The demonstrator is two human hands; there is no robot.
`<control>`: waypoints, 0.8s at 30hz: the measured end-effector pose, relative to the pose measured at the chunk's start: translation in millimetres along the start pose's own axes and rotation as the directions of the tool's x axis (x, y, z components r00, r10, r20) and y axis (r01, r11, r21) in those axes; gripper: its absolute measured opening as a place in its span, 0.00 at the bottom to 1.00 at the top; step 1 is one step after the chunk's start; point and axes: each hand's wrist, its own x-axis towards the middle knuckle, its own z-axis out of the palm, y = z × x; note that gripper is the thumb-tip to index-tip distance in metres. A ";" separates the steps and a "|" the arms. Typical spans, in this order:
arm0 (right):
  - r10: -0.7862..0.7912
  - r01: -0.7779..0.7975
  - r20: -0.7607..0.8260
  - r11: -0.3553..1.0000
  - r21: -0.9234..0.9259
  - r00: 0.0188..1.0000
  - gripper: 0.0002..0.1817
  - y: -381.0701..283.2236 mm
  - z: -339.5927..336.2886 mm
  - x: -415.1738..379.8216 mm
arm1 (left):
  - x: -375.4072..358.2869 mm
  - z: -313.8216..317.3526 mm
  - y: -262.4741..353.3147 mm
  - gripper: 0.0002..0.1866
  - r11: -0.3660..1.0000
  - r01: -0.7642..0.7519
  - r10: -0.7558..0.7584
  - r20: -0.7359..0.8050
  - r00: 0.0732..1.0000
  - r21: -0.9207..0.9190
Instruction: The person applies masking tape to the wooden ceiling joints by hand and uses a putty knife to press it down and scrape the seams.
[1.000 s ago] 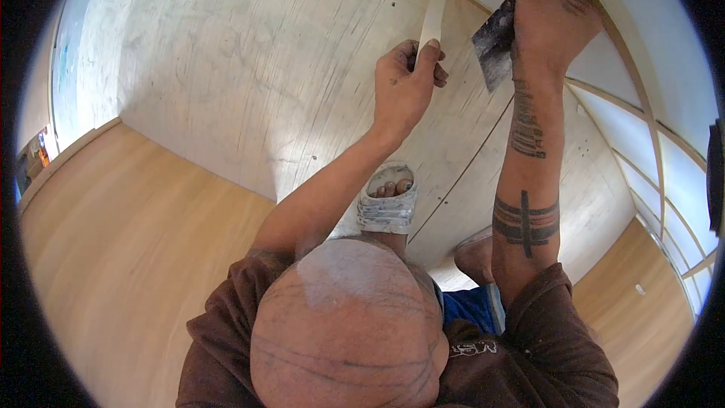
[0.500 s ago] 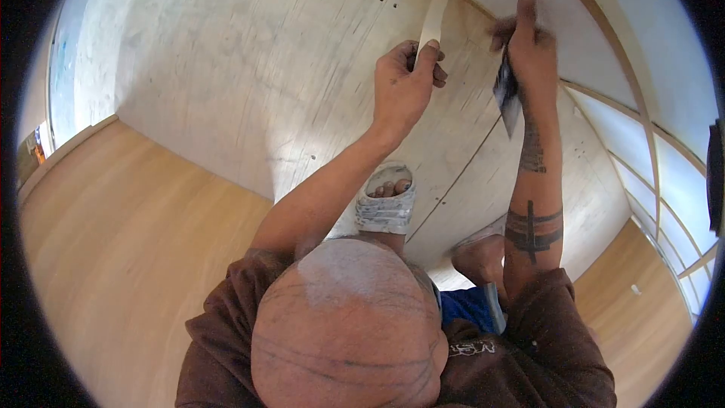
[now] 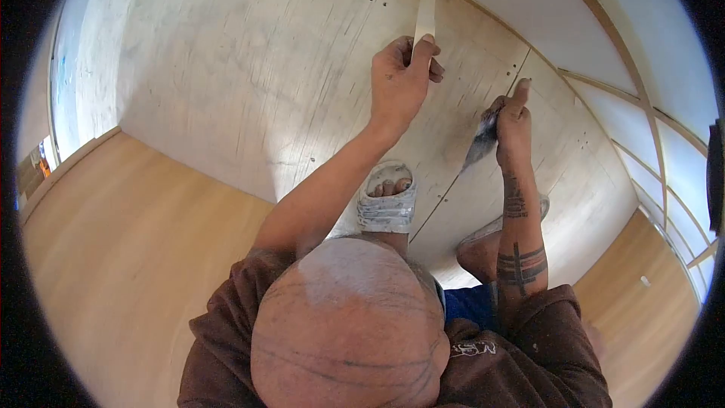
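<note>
A pale strip of masking tape (image 3: 427, 9) runs from my left hand (image 3: 400, 83) up to the wooden trim at the top of the view. Thumb and fingers pinch its lower end. To the right, my right hand (image 3: 513, 125) is wrapped round a dark, flat-bladed tool (image 3: 481, 140) with a greyish, shiny face. Its tapered end points down and left, over the seam in the plywood floor (image 3: 317, 68). The handle is mostly hidden in the fist, and the thumb sticks up.
A white-smeared sandal (image 3: 385, 212) is on one foot below my left hand; the other foot (image 3: 483, 246) shows beside my right forearm. Wooden trim (image 3: 604, 23) frames white panels along the upper right. Smooth brown boards (image 3: 143, 257) lie at lower left.
My right hand has moved down and slightly left with the tool, away from the white panel. My left hand has shifted slightly up, still on the tape.
</note>
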 end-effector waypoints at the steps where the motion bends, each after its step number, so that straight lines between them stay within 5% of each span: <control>1: 0.005 -0.008 0.027 0.995 0.103 1.000 0.41 4.8 -2.7 9.0 | 0.0 0.3 0.5 0.19 1.000 -0.002 0.002 0.003 1.000 -0.024; 3: 0.011 -0.021 0.049 0.978 0.208 0.999 0.41 2.0 -3.3 11.6 | -1.0 0.7 2.5 0.18 1.000 0.023 -0.023 0.008 1.000 0.007; 6: -0.054 0.050 0.102 0.998 0.042 0.993 0.36 -22.4 -5.7 0.3 | -2.0 2.5 3.8 0.18 0.998 0.054 -0.055 0.010 0.998 0.035; 8: -0.207 0.224 0.414 0.975 0.007 0.886 0.26 -25.1 -16.5 3.3 | -2.1 3.2 5.2 0.18 0.998 0.058 -0.058 0.007 0.998 0.031; 11: -0.233 0.231 0.531 0.970 0.071 0.815 0.17 -47.5 -35.1 -4.4 | -2.3 2.0 7.5 0.18 0.997 0.066 -0.066 0.012 0.998 0.035; 19: -0.589 0.591 0.151 0.806 0.033 0.794 0.16 -78.2 -45.7 0.2 | 4.5 1.1 1.8 0.16 0.997 0.064 -0.063 0.020 0.998 -0.033; 21: -0.719 0.645 -0.079 0.662 -0.381 0.691 0.12 -90.5 -32.4 -7.6 | 4.0 1.4 2.8 0.16 0.998 0.065 -0.065 0.018 0.998 -0.017; 24: -0.750 0.675 -0.030 0.612 -0.413 0.661 0.09 -99.0 -16.7 -4.6 | 3.4 1.8 3.8 0.17 0.998 0.064 -0.064 0.016 0.998 -0.004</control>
